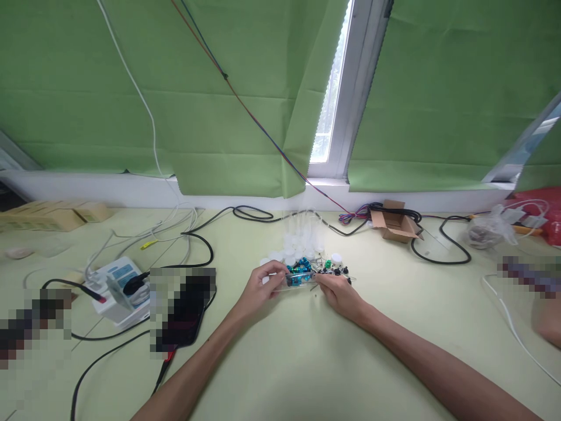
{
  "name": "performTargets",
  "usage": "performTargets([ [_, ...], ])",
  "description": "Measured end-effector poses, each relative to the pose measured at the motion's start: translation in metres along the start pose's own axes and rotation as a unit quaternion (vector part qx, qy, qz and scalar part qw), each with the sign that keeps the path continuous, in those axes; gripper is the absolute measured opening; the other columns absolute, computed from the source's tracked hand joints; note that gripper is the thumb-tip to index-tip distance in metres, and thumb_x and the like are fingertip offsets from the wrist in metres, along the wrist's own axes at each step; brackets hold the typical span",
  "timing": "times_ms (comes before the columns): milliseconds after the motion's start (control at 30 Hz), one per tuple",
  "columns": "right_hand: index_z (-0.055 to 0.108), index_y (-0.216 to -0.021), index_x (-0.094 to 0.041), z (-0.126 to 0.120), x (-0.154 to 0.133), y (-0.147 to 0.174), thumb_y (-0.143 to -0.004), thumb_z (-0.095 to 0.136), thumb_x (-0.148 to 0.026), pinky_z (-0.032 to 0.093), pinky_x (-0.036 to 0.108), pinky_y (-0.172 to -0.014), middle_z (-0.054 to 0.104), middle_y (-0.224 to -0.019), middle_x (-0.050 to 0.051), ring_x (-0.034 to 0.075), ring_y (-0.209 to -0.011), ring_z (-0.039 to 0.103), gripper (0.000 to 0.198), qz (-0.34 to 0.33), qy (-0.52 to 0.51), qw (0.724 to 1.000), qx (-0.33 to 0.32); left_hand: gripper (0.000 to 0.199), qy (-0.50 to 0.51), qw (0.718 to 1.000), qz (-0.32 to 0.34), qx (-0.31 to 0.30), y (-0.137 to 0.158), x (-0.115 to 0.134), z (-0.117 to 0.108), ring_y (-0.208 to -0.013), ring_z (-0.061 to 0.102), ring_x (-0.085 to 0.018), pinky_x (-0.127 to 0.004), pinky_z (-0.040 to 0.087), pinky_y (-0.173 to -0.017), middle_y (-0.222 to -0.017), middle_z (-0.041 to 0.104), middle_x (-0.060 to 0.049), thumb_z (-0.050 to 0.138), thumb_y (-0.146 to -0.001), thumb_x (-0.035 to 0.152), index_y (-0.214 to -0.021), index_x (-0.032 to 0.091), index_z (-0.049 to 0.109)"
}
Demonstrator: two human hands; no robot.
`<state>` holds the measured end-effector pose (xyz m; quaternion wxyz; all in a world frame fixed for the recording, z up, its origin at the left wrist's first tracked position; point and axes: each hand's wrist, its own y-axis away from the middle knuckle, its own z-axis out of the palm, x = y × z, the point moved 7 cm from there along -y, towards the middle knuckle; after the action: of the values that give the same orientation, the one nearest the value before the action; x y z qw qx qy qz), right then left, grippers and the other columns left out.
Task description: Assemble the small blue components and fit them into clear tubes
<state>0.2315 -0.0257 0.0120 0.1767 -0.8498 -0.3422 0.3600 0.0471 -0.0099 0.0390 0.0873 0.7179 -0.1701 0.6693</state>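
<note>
Two hands logged, head view. Just below frame centre, I find the left hand pinching a clear plastic tube, its long axis crosswise. Right hand meets the right end; its pinch I cannot confirm. Blue components lie just beyond.

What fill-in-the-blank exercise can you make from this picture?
Right at the clear plastic piece held between the bare left hand and the bare right hand, the small rounded parts look mainly ____.

The wide fabric blinds above the flat, pale table are ____ in colour.

The small, open brown box at the table's back is made of ____.

The flat black phone lies to the person's ____.

Missing words: blue; green; cardboard; left.
</note>
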Motion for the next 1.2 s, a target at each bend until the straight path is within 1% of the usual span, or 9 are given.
performTargets([
  [200,0.061,-0.101,-0.019,0.001,0.002,0.001,-0.094,0.036,-0.011,0.040,0.023,-0.058,0.064,-0.075,0.006,0.016,-0.062,0.057,0.027,-0.006,0.028,1.000,0.006,0.020,-0.042,0.999,0.016,0.003,0.002,0.008,0.004,-0.050,0.037,-0.009,-0.020,0.034,-0.045,-0.063,0.048,0.003,0.055,-0.086,0.038,-0.088,0.020,0.064],
  [400,0.059,-0.103,-0.018,0.003,0.002,0.002,-0.094,0.036,-0.010,0.038,0.023,-0.058,0.063,-0.077,0.006,0.016,-0.063,0.055,0.026,-0.019,0.052,0.998,-0.001,0.019,-0.064,0.998,0.018,-0.001,0.003,0.009,0.005,-0.050,0.042,-0.009,-0.020,0.034,-0.045,-0.064,0.048,0.003,0.054,-0.086,0.036,-0.087,0.019,0.063],
  [533,0.059,-0.101,-0.017,0.003,-0.002,0.001,-0.094,0.034,-0.010,0.037,0.023,-0.056,0.061,-0.074,0.005,0.015,-0.059,0.052,0.026,-0.027,0.059,0.998,-0.006,0.019,-0.071,0.997,0.019,-0.003,0.003,0.008,0.005,-0.050,0.042,-0.009,-0.020,0.034,-0.046,-0.067,0.049,0.003,0.054,-0.086,0.037,-0.088,0.019,0.063],
  [600,0.058,-0.095,-0.018,0.002,-0.003,0.000,-0.095,0.034,-0.012,0.036,0.023,-0.055,0.060,-0.072,0.004,0.015,-0.058,0.051,0.025,-0.023,0.050,0.999,0.001,0.019,-0.071,0.997,0.020,-0.001,0.004,0.008,0.005,-0.050,0.042,-0.009,-0.020,0.034,-0.046,-0.068,0.050,0.002,0.054,-0.086,0.036,-0.087,0.020,0.063],
  [767,0.054,-0.076,-0.020,-0.006,-0.004,-0.003,-0.098,0.037,-0.024,0.036,0.023,-0.053,0.051,-0.058,-0.001,0.013,-0.051,0.045,0.029,0.024,-0.005,0.999,0.035,0.020,-0.056,0.998,0.020,0.015,0.004,0.009,0.008,-0.051,0.044,-0.009,-0.021,0.036,-0.047,-0.069,0.052,0.002,0.057,-0.085,0.039,-0.085,0.019,0.063],
  [833,0.056,-0.077,-0.020,-0.009,-0.001,-0.003,-0.099,0.038,-0.027,0.039,0.024,-0.054,0.051,-0.057,-0.002,0.012,-0.050,0.046,0.029,0.057,-0.039,0.996,0.056,0.021,-0.049,0.998,0.023,0.029,0.004,0.010,0.009,-0.052,0.044,-0.010,-0.021,0.036,-0.047,-0.070,0.053,0.001,0.059,-0.084,0.040,-0.085,0.019,0.063],
  [933,0.059,-0.087,-0.020,-0.013,0.004,-0.001,-0.098,0.040,-0.031,0.042,0.024,-0.053,0.050,-0.055,-0.003,0.012,-0.046,0.047,0.024,0.101,-0.094,0.987,0.088,0.022,-0.032,0.998,0.031,0.049,0.004,0.010,0.006,-0.050,0.044,-0.010,-0.021,0.034,-0.045,-0.065,0.051,0.002,0.061,-0.083,0.041,-0.086,0.019,0.062],
  [1067,0.057,-0.100,-0.019,-0.015,0.010,0.002,-0.099,0.037,-0.036,0.044,0.024,-0.050,0.054,-0.065,-0.002,0.010,-0.045,0.049,0.026,0.133,-0.154,0.971,0.128,0.020,0.002,0.997,0.049,0.061,0.003,0.012,0.000,-0.051,0.046,-0.010,-0.023,0.036,-0.047,-0.064,0.051,0.003,0.061,-0.084,0.038,-0.088,0.019,0.061],
  [1200,0.056,-0.090,-0.019,-0.018,0.013,0.003,-0.100,0.035,-0.038,0.045,0.024,-0.050,0.054,-0.065,-0.002,0.009,-0.044,0.049,0.030,0.155,-0.181,0.959,0.156,0.019,0.008,0.996,0.057,0.061,0.003,0.013,-0.004,-0.053,0.049,-0.011,-0.024,0.039,-0.052,-0.067,0.054,0.002,0.061,-0.085,0.037,-0.089,0.019,0.061],
])
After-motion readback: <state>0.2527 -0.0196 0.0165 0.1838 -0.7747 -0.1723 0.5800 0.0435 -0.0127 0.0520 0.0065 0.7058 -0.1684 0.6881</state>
